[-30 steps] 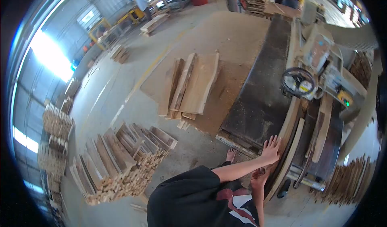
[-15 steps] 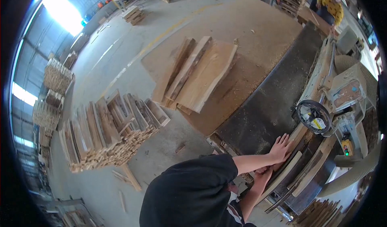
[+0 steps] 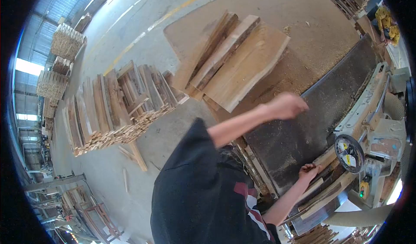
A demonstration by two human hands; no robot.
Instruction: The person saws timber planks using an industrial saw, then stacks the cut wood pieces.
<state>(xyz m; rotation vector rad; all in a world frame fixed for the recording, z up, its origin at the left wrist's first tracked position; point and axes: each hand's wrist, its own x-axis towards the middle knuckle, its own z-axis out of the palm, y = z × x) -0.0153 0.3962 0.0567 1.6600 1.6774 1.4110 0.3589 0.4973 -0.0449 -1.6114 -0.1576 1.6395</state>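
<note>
Left hand [image 3: 289,106] up — off pale wooden strip [image 3: 326,158]

Nothing legible: blurred lettering [image 3: 369,97] on the pale beam [image 3: 354,119] (likewise the yellow label [image 3: 349,161] within the handwheel [image 3: 348,136]).

- Machine table [image 3: 303,135]: ahead of the worker [image 3: 186,192], to the right; handwheel [image 3: 337,154] near its right side.
- Board [image 3: 326,158]: at the worker's right hand [image 3: 308,172], before the handwheel.
- Loose boards [image 3: 249,64]: piled left of the machine table.
- Timber stack [image 3: 106,109]: left of the loose boards.
- Further stacks [image 3: 67,42]: farther left, near the wall [image 3: 54,5].
- Co-worker [image 3: 388,25]: near the table's far end.
</note>
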